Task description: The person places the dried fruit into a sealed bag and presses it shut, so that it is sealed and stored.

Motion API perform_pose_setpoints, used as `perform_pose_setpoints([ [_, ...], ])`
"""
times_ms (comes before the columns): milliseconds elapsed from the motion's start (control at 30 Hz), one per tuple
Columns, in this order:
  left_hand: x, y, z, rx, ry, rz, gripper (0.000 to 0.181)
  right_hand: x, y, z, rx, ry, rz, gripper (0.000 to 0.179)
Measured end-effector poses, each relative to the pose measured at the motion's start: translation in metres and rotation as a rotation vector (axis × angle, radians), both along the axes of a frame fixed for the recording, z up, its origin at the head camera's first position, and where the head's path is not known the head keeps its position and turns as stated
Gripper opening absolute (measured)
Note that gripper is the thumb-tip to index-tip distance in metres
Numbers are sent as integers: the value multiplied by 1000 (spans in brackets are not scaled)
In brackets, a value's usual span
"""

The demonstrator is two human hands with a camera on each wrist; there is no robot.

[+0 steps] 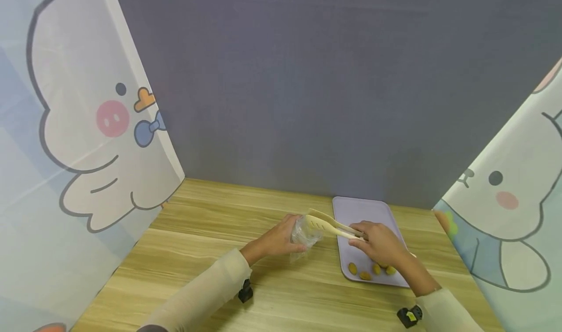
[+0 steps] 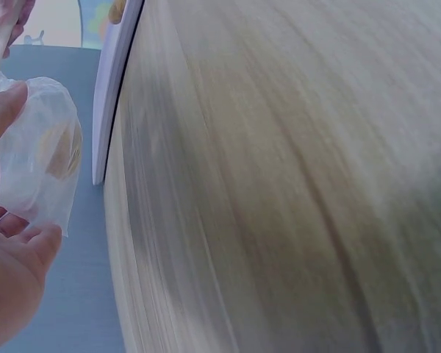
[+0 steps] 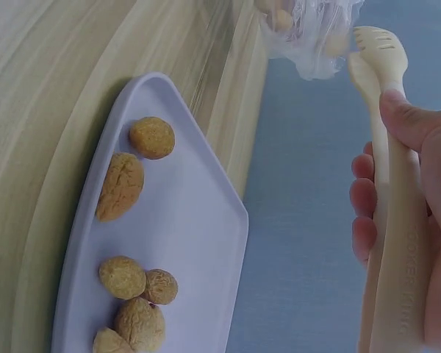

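My left hand (image 1: 281, 236) holds a clear plastic bag (image 1: 305, 233) above the table, left of the tray. Through the film, brownish lumps show inside the bag (image 2: 40, 151). My right hand (image 1: 378, 241) grips cream-coloured tongs (image 3: 397, 213), whose slotted tips reach the bag's mouth in the head view. Nothing can be made out between the tips. Below the right hand lies a lilac tray (image 3: 187, 198) with several small brown, wrinkled potato-like pieces (image 3: 141, 323) near its front edge. Part of the tray is hidden by the right hand and forearm.
A wood-grain table (image 1: 193, 273) carries the tray on its right side. A grey panel (image 1: 281, 88) rises behind it. Cartoon-printed panels (image 1: 79, 107) flank the table on the left and right.
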State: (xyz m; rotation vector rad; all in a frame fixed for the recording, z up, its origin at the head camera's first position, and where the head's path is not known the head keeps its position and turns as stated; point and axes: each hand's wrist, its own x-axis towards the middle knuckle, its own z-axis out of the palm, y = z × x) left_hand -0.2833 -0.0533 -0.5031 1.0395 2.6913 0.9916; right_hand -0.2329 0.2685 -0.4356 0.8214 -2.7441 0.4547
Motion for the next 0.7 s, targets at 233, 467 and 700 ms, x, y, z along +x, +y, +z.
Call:
perform_pose_setpoints([
  [233, 0, 0, 0, -8, 14, 3, 92, 0, 4, -2, -37, -23, -31, 35],
  [467, 1, -1, 2, 2, -12, 15, 91, 2, 17, -6, -76, -48, -62, 39],
  [700, 0, -4, 2, 8, -1, 36, 91, 9, 34, -7, -87, -57, -72, 38],
])
